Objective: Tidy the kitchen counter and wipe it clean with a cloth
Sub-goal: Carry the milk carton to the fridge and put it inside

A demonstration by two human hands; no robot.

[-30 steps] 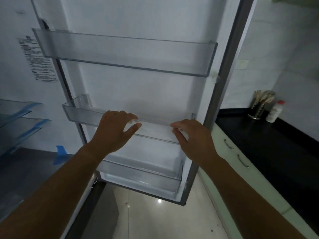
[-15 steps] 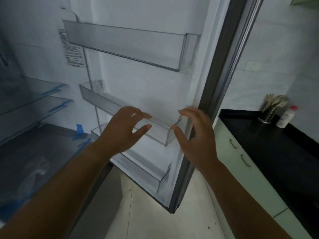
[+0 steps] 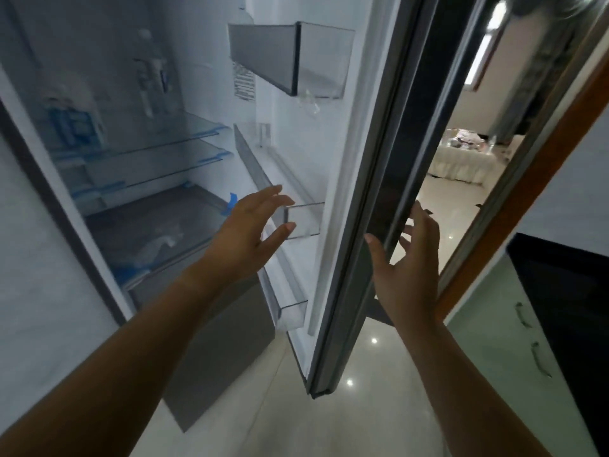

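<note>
Both hands empty, fingers spread, gripping nothing. Left hand [image 3: 245, 237] hovers just short of the middle door bin [image 3: 301, 219], fingertips near its clear front corner, contact not certain. Right hand [image 3: 407, 268] is raised at the outer edge of the fridge door [image 3: 365, 192], thumb on the near side, fingers past the edge; it looks just off the edge, cannot tell if it touches.

Task things: dark surface [image 3: 566, 308] sits far right of the right hand, above the pale green cabinet drawers [image 3: 514, 331], only a slice in view. No cloth visible anywhere.

Beyond the left hand: open fridge interior with glass shelves [image 3: 158, 150], blue tape bits on the edges. Above the left hand, upper door bin [image 3: 290, 57]; below it, lower door bin [image 3: 290, 308]. All bins look empty. Doorway to a bright room shows beyond the right hand.

Handling guess: door is stiff and heavy-ish, swings freely on its hinge; best taken at the outer vertical edge, flat palm push or fingers hooked round the edge. Keep fingers clear of the closing gap, pinch risk. Bins are thin rigid clear plastic, light, smooth, likely slippery, can crack or pop off their clips; hold by the front lip with both hands if lifting. The surface is hard and glossy, so a soft damp cloth should glide on it.

Task progress: early or side step, wiping not begun as far as seen.
</note>
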